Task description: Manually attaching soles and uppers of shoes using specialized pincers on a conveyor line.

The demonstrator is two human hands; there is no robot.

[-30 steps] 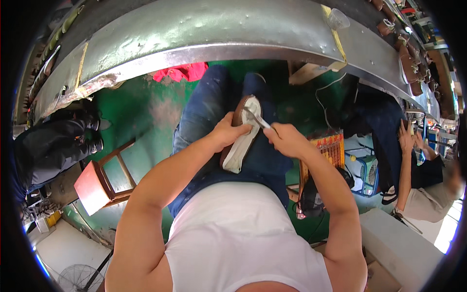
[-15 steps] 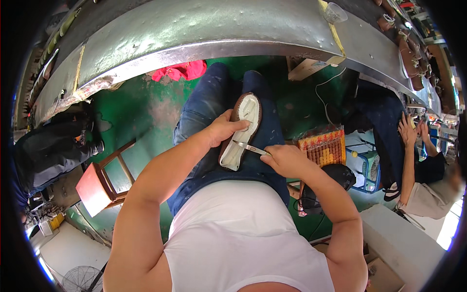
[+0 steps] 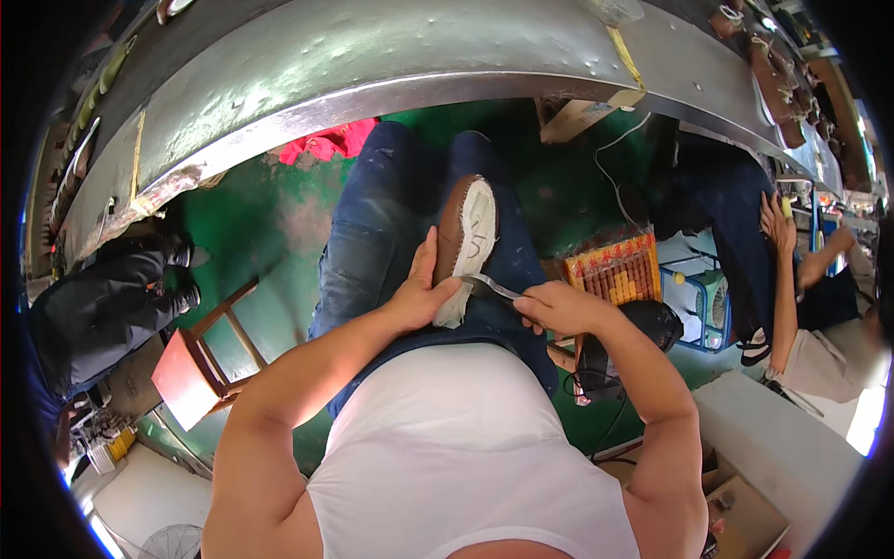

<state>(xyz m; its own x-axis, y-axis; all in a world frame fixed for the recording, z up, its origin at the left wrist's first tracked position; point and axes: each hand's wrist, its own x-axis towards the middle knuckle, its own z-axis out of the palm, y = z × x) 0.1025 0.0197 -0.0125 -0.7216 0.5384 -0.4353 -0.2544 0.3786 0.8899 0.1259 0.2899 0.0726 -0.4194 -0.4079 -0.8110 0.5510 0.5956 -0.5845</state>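
A brown shoe [image 3: 451, 224] lies tilted on its side over my lap, its whitish bare underside [image 3: 480, 238] turned up and to the right. Dark marks show on that underside. My left hand [image 3: 416, 296] grips the shoe at its near left side, thumb across the near end. From the right, my right hand [image 3: 556, 307] is closed around a slim metal tool [image 3: 491, 285] with a curved end. Its tip meets the edge of the underside near my left thumb. Whether the tool is a knife or pincers I cannot make out.
A grey metal-topped bench [image 3: 372, 65] curves across the far side. A red-topped stool [image 3: 186, 377] stands left, a beaded seat mat [image 3: 615, 270] right. Co-workers sit at both sides; one co-worker's hand [image 3: 775, 224] shows at right. Red cloth [image 3: 328, 142] lies under the bench.
The shoe has rolled so its brown side shows. My left hand has shifted nearer me along it. The tool has moved slightly right, with its curved end now at the underside's edge.
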